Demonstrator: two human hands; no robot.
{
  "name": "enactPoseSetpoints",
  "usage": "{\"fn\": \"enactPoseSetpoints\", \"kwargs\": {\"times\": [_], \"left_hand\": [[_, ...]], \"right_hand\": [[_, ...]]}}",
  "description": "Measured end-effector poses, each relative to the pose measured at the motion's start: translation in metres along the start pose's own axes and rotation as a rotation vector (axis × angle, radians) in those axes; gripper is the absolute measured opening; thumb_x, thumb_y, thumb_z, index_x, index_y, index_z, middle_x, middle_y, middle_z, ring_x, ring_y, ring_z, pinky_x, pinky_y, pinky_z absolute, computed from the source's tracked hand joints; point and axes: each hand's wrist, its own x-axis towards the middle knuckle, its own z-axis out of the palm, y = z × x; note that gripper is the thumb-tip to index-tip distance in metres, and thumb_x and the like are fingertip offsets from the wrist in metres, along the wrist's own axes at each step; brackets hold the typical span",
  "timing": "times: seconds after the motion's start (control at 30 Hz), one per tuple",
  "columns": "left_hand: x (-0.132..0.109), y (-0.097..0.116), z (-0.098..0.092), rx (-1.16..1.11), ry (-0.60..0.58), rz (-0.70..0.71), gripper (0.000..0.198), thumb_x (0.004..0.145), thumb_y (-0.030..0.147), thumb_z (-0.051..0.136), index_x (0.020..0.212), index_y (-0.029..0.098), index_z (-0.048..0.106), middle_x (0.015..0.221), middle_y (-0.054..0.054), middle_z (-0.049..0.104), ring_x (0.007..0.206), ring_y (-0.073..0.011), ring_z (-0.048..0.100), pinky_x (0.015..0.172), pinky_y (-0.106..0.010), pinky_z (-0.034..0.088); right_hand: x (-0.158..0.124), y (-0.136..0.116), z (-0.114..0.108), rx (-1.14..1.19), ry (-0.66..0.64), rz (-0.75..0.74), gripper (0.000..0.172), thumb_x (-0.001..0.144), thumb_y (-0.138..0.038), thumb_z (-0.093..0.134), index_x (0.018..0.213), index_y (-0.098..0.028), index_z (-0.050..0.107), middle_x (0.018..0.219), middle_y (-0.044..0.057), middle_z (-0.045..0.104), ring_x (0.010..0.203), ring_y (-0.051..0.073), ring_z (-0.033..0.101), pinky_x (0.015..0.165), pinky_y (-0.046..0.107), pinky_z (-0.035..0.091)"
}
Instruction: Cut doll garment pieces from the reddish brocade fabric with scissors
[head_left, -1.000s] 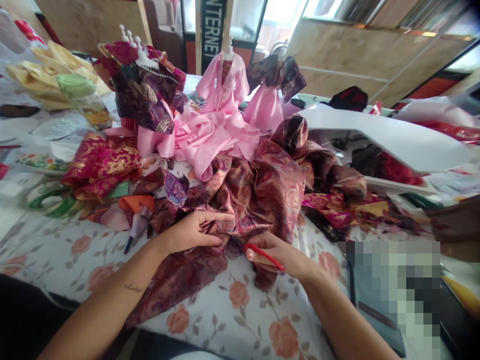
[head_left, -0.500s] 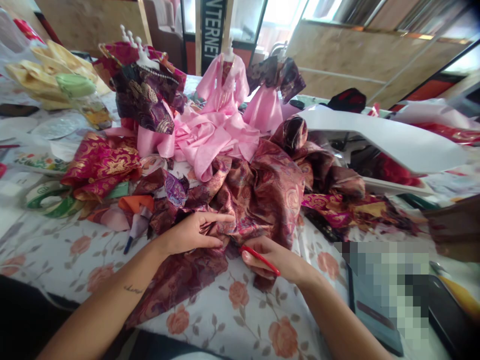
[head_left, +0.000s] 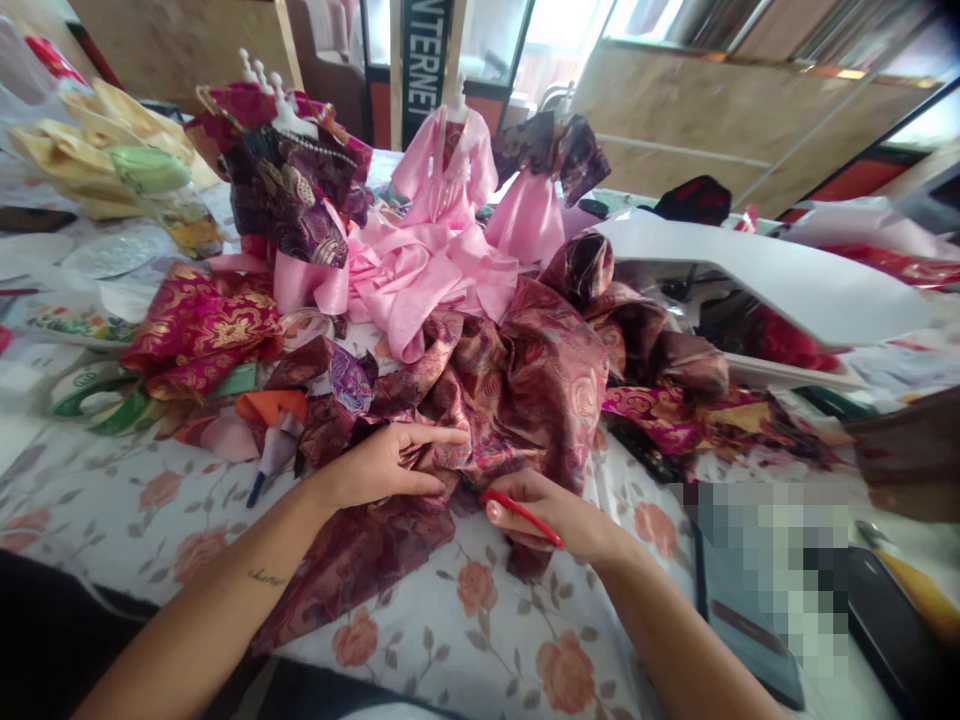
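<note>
Brocade fabric (head_left: pixel 517 390), maroon with a gold pattern, lies heaped mid-table on a floral tablecloth (head_left: pixel 480 620), its lower edge trailing toward the person. Going left to right: yellow petal-like items (head_left: pixel 97 150) at far left, partly cut off; a small mannequin in dark brocade (head_left: pixel 289 190); pink doll gowns (head_left: pixel 442 230). Left hand (head_left: pixel 382 465) lies flat on the fabric, fingers spread, pinning a fold, not clenched. Right hand (head_left: pixel 547 515) grips a red tool (head_left: pixel 521 515); its tip is buried in the cloth, so pen or scissors cannot be told. Behind, a black sign (head_left: pixel 424 60) reads "INTERNE", the last letter hidden. White sewing machine (head_left: pixel 757 270) is half buried. Lower right is a pixelated patch (head_left: pixel 772 580), unreadable.
</note>
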Motion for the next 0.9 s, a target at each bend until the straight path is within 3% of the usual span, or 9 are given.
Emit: {"fn": "enactPoseSetpoints", "kwargs": {"times": [0.13, 0.3, 0.53, 0.7, 0.9], "left_hand": [[0.000, -0.002, 0.000, -0.020, -0.017, 0.031, 0.059, 0.070, 0.012, 0.070, 0.125, 0.028, 0.058, 0.130, 0.000, 0.060, 0.125, -0.0195, 0.050, 0.106, -0.030, 0.035], [-0.001, 0.002, 0.003, -0.002, 0.070, 0.035, 0.049, 0.069, 0.015, 0.074, 0.117, 0.022, 0.064, 0.124, -0.004, 0.063, 0.118, -0.0210, 0.054, 0.102, -0.030, 0.039], [0.000, 0.001, 0.008, -0.059, 0.233, 0.091, 0.027, 0.071, 0.021, 0.074, 0.097, 0.020, 0.072, 0.097, -0.002, 0.071, 0.094, -0.0171, 0.064, 0.090, -0.027, 0.045], [-0.001, 0.001, 0.012, -0.049, 0.345, 0.015, 0.010, 0.070, 0.025, 0.074, 0.077, 0.019, 0.076, 0.079, -0.003, 0.075, 0.081, -0.0190, 0.068, 0.080, -0.028, 0.052], [-0.004, 0.005, 0.014, 0.001, 0.299, 0.003, 0.019, 0.078, 0.025, 0.066, 0.094, 0.023, 0.076, 0.096, 0.000, 0.076, 0.096, -0.0196, 0.068, 0.091, -0.028, 0.050]], "right_hand": [[-0.002, 0.004, 0.001, 0.025, 0.018, -0.010, 0.050, 0.082, -0.053, 0.060, 0.054, -0.018, 0.038, 0.042, -0.009, 0.033, 0.037, 0.002, 0.023, 0.036, 0.020, 0.012], [-0.007, 0.009, 0.010, 0.096, 0.104, -0.011, 0.049, 0.081, -0.052, 0.062, 0.056, -0.018, 0.037, 0.042, -0.010, 0.033, 0.037, 0.002, 0.023, 0.036, 0.020, 0.012], [-0.015, 0.013, 0.018, 0.133, 0.178, -0.023, 0.049, 0.079, -0.055, 0.063, 0.058, -0.018, 0.038, 0.041, -0.010, 0.034, 0.036, 0.003, 0.024, 0.037, 0.020, 0.016], [-0.016, 0.013, 0.020, 0.167, 0.184, -0.021, 0.048, 0.078, -0.055, 0.064, 0.060, -0.019, 0.038, 0.042, -0.011, 0.034, 0.036, 0.002, 0.023, 0.036, 0.020, 0.015], [-0.017, 0.009, 0.021, 0.151, 0.179, -0.023, 0.049, 0.078, -0.056, 0.064, 0.058, -0.019, 0.038, 0.043, -0.010, 0.032, 0.037, 0.003, 0.023, 0.037, 0.020, 0.015]]}}
